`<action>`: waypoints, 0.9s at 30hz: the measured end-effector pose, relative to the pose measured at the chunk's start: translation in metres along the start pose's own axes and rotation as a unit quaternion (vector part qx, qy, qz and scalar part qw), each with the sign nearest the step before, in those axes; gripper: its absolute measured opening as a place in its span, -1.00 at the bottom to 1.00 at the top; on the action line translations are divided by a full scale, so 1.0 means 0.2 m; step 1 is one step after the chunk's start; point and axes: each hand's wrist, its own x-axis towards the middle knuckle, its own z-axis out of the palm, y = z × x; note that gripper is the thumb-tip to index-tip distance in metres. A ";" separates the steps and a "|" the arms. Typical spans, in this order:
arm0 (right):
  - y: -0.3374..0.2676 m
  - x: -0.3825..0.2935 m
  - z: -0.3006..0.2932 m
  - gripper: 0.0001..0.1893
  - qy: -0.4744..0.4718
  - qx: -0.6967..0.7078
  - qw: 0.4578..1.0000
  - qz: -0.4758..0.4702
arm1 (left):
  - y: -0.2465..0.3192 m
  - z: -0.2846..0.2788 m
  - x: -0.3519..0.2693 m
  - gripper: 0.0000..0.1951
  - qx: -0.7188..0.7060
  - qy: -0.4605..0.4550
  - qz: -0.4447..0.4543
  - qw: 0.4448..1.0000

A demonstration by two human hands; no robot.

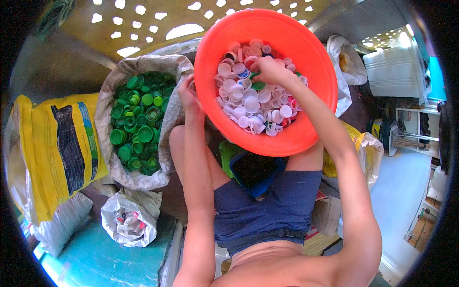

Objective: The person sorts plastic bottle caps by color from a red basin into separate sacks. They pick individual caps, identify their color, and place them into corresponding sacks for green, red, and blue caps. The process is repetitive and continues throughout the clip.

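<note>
A red-orange plastic basin (236,138) rests tilted over my legs, holding many plastic bottle caps (251,104), mostly white and clear. Inside it, the fingers of my right hand (270,71) reach in among the caps. Beside those fingers lie green caps (258,85); whether one is pinched is hard to see. My left hand (190,96) is at the basin's left side, against the edge of a woven sack (165,143). What its fingers grip is partly hidden. Green bottle caps (140,118) fill that sack.
A yellow printed sack (39,143) stands far left. Below is a small white sack (107,229) with white and red pieces inside. A dark blue container (263,186) sits between my legs. To the right are a white sack (342,93) and a yellow-and-white sack (373,158).
</note>
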 end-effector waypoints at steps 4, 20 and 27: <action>-0.04 -0.06 -0.11 -0.67 0.046 0.031 0.998 0.038 | 0.00 -0.01 0.00 -0.70 0.025 0.012 0.019 0.999; -1.43 -0.24 0.05 -0.70 0.287 0.373 0.858 -0.203 | 0.01 -0.10 0.06 -0.68 0.126 -0.073 0.044 0.988; -0.23 -0.54 0.07 -0.73 -0.223 -0.015 0.975 0.000 | 0.02 -0.02 -0.03 -0.68 0.141 -0.016 0.075 0.987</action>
